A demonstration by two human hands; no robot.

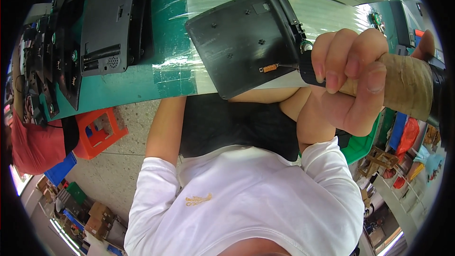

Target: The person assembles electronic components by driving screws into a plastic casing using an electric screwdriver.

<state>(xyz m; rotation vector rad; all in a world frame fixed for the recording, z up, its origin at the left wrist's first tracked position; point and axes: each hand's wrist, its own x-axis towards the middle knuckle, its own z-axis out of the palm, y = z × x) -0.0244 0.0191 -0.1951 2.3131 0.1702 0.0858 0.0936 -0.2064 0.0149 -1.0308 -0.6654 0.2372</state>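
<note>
Head view: the right hand (353, 83) grips the taped tool (407, 87), tip toward the orange connector (270, 68) on the panel (237, 42). The panel is at the bench (142, 78) edge. The left hand is hidden; its state cannot be told.

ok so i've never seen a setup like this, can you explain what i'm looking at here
There is no machine arm here: these are a person's own bare hands. The single picture comes from a wide fisheye camera worn on the person's head, looking down, so straight edges bend near the rim.

The right hand has its fingers closed round a tool with a tan wrapped handle. Its thin tip is right by a small copper-coloured part on a black panel. I cannot make out the left hand.

The panel lies at the front of a green bench, and a grey casing is further left among other dark parts.
</note>
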